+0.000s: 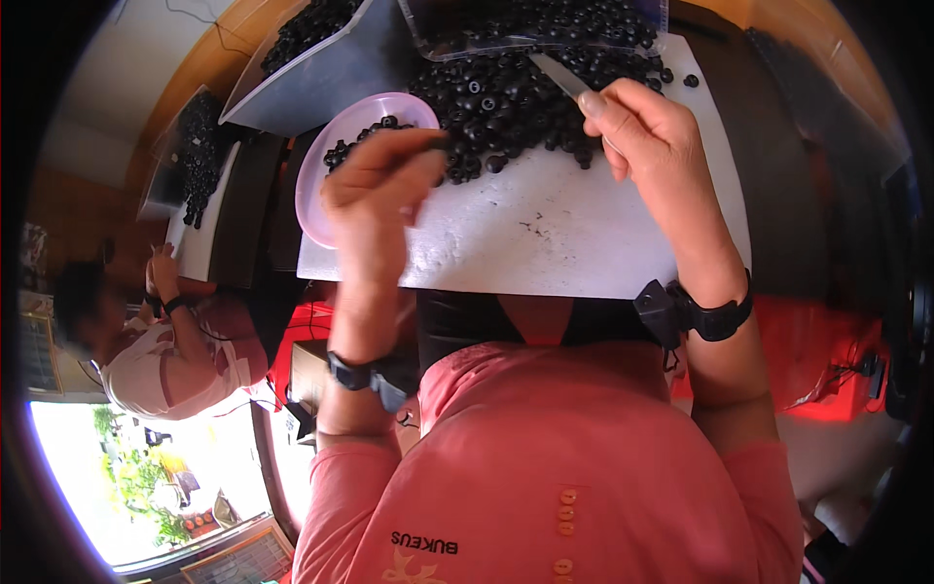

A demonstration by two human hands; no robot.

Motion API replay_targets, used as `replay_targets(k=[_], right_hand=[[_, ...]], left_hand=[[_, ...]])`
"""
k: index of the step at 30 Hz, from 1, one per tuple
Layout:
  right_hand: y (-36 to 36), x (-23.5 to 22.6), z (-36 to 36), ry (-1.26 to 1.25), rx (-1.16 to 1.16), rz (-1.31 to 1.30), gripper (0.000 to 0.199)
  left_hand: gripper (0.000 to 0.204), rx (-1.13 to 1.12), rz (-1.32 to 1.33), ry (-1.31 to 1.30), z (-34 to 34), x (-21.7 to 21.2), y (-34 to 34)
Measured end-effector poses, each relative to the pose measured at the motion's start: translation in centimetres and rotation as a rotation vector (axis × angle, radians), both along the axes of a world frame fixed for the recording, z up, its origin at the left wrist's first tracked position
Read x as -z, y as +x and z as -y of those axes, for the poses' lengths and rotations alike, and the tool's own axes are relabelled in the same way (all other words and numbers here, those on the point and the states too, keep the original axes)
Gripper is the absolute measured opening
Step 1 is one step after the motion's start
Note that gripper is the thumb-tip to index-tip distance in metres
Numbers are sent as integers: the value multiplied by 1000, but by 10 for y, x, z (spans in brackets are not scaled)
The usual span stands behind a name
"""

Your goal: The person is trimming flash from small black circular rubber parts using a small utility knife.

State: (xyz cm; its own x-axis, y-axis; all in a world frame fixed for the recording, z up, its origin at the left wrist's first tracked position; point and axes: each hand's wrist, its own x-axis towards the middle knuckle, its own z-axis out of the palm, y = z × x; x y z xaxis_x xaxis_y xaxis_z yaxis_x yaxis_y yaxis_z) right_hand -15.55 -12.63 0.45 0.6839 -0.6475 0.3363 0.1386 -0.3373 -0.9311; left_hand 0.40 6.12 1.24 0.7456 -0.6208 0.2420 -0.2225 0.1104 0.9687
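Observation:
My right hand (654, 131) grips a small knife (560, 78), its pale blade pointing up and left over a heap of small round black parts (491, 109). My left hand (377, 185) is blurred by motion above the right side of a pink plastic bowl (311, 190). Its fingers are pinched on a small black part (438, 143), smeared at the fingertips. More black parts lie inside the bowl, partly hidden behind this hand. Heap and bowl both rest on a white board (555, 248) in front of me.
Behind the bowl stands a grey bin (316, 83) holding black parts. A clear bin (533, 47) of them is at the far edge, and a few loose ones lie right of the heap. On the left, a co-worker (175, 360) sits at another white surface with black parts.

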Motion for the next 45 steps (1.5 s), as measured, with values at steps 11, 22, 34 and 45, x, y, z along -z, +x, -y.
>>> replay_targets(k=[11, 22, 34, 45], right_hand=[[-7, -10, 2, 136, 99, 273, 33], [-6, -9, 6, 131, 148, 281, 31], [-4, -5, 8, 158, 112, 215, 34], [1, 1, -1, -91, -48, -128, 30]], left_hand=[[18, 47, 797, 188, 27, 14, 2], [24, 99, 1224, 393, 102, 29, -42], [13, 168, 994, 310, 96, 38, -31], [21, 417, -534, -111, 50, 25, -29]])
